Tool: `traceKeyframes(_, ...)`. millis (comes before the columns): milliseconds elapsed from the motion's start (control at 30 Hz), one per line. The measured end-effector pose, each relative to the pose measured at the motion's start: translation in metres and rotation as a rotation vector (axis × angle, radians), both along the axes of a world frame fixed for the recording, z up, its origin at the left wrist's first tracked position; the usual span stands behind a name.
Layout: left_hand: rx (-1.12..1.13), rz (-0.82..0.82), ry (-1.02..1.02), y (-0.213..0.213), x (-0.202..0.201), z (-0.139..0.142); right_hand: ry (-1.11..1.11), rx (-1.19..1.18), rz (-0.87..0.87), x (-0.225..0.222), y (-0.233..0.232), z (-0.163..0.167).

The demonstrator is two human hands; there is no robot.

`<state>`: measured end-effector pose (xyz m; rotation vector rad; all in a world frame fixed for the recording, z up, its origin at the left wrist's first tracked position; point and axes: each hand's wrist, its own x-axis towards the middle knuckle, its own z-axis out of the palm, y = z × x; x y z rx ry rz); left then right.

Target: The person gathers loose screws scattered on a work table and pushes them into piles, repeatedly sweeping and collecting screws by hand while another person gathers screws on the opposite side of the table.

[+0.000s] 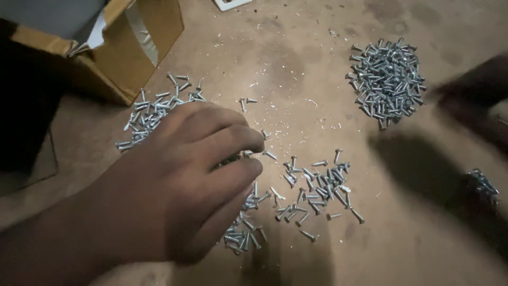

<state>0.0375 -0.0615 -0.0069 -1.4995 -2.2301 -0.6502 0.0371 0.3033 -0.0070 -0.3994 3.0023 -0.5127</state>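
The left hand (180,180) lies over the middle of the table (296,69), fingers curled together and pinched on a few screws (235,157). More loose screws (317,185) are scattered just beside its fingertips, and another scatter (153,108) lies behind it, near a cardboard box (127,58) at the far left corner. A dense heap of screws (386,79) sits well apart toward the far right edge. The right hand (476,100) is a dark blur just beside that heap; whether it is apart or closed cannot be told. A small screw cluster (481,185) lies near the right edge.
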Motion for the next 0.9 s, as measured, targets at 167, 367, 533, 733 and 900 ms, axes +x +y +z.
traceKeyframes(167,-0.002,-0.004,0.022,-0.002,0.001,-0.002,-0.167,0.002,0.045,0.03,-0.027,0.007)
traceKeyframes(367,0.005,-0.005,0.02,-0.003,-0.001,-0.003,-0.057,-0.105,0.386,0.026,-0.044,-0.003)
traceKeyframes(533,-0.021,-0.004,0.018,-0.002,-0.005,-0.004,-0.137,-0.101,0.314,0.026,-0.038,-0.009)
traceKeyframes(733,-0.01,0.005,0.016,-0.001,-0.005,-0.006,-0.229,-0.075,0.258,0.027,-0.037,-0.007)
traceKeyframes(900,-0.003,0.016,-0.002,-0.001,-0.005,-0.005,-0.19,-0.107,0.378,0.027,-0.031,-0.006)
